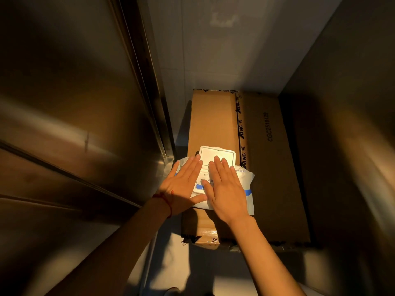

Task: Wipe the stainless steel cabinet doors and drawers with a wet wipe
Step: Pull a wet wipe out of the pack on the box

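Head view: both my hands, left hand point(181, 184) and right hand point(226, 189), lie flat with straight fingers on a soft, light wet-wipe pack point(245, 180) atop a cardboard box point(273, 167), its stiff lid point(217, 155) open at my fingertips, likeliest handhold.

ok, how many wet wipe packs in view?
1. The wet wipe pack lies on the cardboard box, lid flipped open, with the left hand and right hand flat on it. Others may be hidden out of view.

Probably a commercial kitchen's back corner: stainless steel cabinet point(70, 116), tiled wall point(224, 50), cardboard box point(267, 167).
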`<state>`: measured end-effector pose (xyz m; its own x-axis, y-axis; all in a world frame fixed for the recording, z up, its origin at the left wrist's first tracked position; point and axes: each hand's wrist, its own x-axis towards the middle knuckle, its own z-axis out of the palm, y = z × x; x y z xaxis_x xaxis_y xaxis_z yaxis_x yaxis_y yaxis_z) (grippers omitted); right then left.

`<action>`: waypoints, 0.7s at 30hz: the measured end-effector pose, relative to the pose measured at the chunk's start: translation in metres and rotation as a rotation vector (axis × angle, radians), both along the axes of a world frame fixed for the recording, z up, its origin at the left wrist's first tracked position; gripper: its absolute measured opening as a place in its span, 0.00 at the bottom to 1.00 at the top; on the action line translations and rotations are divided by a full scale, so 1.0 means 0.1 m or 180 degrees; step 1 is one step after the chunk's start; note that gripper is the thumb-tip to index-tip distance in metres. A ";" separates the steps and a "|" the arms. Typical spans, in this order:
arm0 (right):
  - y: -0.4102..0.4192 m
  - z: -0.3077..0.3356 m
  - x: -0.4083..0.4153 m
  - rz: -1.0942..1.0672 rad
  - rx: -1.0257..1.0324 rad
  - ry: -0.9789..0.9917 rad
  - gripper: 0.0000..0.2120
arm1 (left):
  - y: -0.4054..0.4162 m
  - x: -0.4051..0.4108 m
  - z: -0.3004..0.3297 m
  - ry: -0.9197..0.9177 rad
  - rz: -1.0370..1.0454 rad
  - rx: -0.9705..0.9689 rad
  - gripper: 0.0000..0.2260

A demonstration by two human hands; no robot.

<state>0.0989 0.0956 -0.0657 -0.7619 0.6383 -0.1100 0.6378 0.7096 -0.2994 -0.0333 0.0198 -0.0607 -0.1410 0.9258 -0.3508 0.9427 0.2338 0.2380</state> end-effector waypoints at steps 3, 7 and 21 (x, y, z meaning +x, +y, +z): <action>-0.02 0.01 -0.03 -0.0052 0.0019 0.0053 0.28 | -0.01 0.01 0.01 0.0117 -0.0053 -0.0001 0.47; -0.08 0.04 -0.06 -0.0095 0.0057 0.0155 0.28 | -0.03 0.04 -0.04 0.0581 -0.0062 0.0046 0.30; -0.11 0.25 -0.09 0.0105 0.0336 0.0302 0.15 | -0.05 0.04 -0.12 0.0681 -0.0053 0.0159 0.31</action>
<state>0.0899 0.0850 -0.0409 -0.7865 0.6169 0.0299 0.5859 0.7605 -0.2799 -0.0291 0.0147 -0.0725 -0.1918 0.9441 -0.2682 0.9766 0.2107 0.0431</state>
